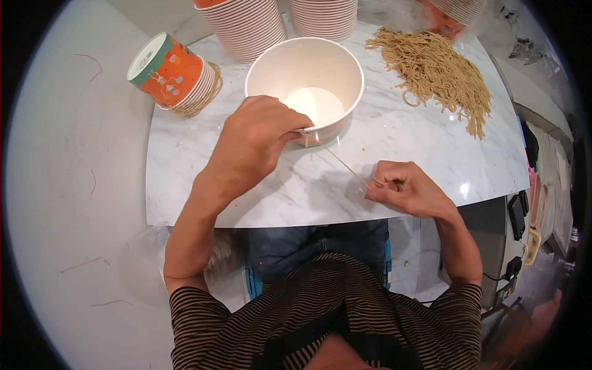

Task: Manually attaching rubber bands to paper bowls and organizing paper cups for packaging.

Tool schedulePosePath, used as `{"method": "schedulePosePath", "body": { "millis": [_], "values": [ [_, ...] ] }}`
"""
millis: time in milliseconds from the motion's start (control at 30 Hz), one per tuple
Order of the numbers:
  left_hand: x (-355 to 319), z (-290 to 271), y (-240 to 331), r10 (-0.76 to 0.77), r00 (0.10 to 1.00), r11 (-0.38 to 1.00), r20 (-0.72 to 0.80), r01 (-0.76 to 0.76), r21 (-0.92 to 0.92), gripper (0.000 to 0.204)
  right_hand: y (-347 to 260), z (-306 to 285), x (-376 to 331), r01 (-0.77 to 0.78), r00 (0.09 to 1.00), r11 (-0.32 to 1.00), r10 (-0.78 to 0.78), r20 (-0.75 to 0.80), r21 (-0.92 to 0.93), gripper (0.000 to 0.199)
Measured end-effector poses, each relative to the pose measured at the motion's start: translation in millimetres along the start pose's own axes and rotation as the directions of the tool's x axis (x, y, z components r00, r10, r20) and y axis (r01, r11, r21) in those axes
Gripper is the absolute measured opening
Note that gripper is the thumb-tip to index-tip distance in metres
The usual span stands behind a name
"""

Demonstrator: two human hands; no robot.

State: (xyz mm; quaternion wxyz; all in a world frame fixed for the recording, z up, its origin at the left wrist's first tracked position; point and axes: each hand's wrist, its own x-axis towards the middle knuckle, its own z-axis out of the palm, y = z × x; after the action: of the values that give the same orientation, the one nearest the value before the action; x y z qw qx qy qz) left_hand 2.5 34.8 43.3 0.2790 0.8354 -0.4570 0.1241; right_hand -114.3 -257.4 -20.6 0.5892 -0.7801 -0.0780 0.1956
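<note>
A large white paper tub [308, 65] stands in front of me, its open mouth tipped toward me and its inside bare. At its near rim, my left hand [259, 135] is closed, thumb and fingers pinching the edge. A thin tan strand [346, 165], looking like a stretched rubber band, runs taut from the rim down to the right. The lower end of that strand is pinched in my right hand [407, 188], held above the table near its front edge. How the strand meets the rim is hard to make out.
Several nested tubs [240, 28] rise at the back, with another stack [324, 18] beside them. An orange and green tub stack [176, 74] lies tilted at left, tan bands around its end. A heap of tan rubber bands [438, 71] covers the marble-patterned table [271, 203] at back right.
</note>
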Motion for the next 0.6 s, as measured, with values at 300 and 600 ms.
{"method": "schedulePosePath", "body": {
  "millis": [300,600],
  "values": [
    [4,-37,-30,0.110,0.980,0.957,0.166,-0.150,0.248,0.020,-44,-65,-42,0.248,0.963,0.914,-0.270,-0.025,-0.321,0.012],
    [-38,12,46,0.097,0.949,0.974,-0.299,-0.153,-0.167,0.030,-57,-76,-36,0.476,0.878,0.845,-0.439,-0.192,0.244,0.013]
  ]
}}
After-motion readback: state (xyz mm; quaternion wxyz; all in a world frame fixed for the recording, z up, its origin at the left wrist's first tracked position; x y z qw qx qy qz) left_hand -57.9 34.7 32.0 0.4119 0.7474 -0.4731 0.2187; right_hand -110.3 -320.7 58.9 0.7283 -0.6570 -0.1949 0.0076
